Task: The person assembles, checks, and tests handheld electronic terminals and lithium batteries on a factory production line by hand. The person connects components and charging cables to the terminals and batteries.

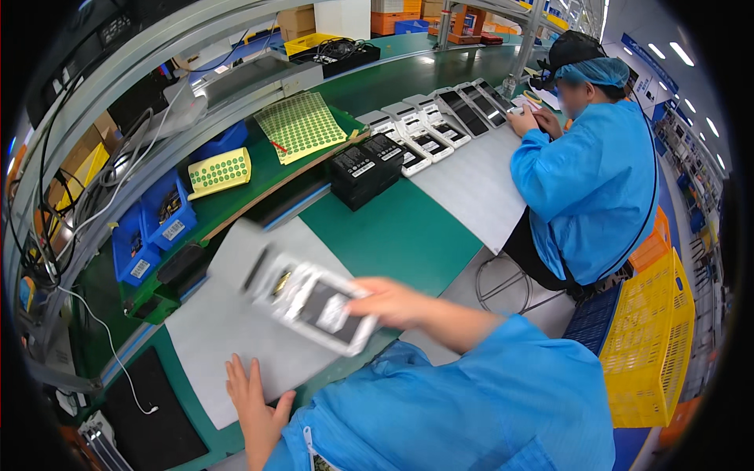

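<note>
The right hand (391,302) is gripping one end of a white handheld electronic device (312,302) above the grey mat (212,334); the left hand (259,410) is spreading wide, empty. The device is seeming light, stiff, probably favouring side-edge holds.

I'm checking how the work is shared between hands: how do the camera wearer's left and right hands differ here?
The left hand is empty, while the right hand grips a white device by one end. The left hand has its fingers spread over the light grey mat; the right hand's are closed on the device. Both are bare, without gloves.
</note>
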`<state>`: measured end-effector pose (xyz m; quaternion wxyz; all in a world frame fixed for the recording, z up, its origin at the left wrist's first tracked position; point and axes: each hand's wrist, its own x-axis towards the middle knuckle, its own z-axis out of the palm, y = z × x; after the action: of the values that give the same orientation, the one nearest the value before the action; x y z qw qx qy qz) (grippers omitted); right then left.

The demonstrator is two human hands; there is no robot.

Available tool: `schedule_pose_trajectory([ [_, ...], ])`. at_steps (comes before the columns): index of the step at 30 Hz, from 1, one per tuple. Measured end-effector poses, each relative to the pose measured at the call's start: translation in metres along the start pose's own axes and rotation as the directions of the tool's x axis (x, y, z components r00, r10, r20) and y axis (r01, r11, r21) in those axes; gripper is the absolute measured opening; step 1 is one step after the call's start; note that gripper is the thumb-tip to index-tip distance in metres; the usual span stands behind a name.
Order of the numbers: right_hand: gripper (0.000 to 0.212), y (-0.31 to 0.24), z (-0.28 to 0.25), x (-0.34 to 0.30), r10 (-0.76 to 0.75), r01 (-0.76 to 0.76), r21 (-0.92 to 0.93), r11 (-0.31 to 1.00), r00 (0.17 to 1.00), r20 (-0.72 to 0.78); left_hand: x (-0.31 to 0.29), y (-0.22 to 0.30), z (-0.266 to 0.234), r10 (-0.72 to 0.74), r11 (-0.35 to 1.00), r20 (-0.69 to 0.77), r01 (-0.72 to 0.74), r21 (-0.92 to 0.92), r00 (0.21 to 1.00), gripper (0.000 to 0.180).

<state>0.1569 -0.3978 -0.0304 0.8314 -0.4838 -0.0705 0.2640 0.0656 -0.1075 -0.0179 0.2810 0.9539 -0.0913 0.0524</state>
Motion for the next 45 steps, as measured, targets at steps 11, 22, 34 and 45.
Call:
schedule_pose_trajectory([
  [11, 0.028, -0.099, -0.184, -0.120, -0.408, 0.043, -0.458, 0.888, 0.533, -0.741, 0.003, -0.002, 0.008, -0.264, 0.931, 0.101, 0.226, 0.286, 0.959, 0.076],
  [22, 0.026, -0.093, -0.214, -0.100, -0.643, -0.464, -0.781, 0.417, 0.457, -0.615, -0.008, -0.003, 0.006, -0.289, 0.924, 0.119, 0.244, 0.296, 0.950, 0.075],
  [34, 0.027, -0.090, -0.167, -0.061, -0.902, -0.397, -0.893, 0.212, 0.273, -0.335, -0.034, -0.035, -0.024, -0.085, 0.994, -0.118, 0.092, 0.056, 0.989, 0.060],
  [45, 0.022, 0.042, 0.005, 0.021, -0.504, 0.307, -0.952, 0.014, 0.824, 0.258, -0.128, -0.203, -0.170, -0.301, 0.794, -0.851, 0.608, 0.026, 0.430, 0.038],
])
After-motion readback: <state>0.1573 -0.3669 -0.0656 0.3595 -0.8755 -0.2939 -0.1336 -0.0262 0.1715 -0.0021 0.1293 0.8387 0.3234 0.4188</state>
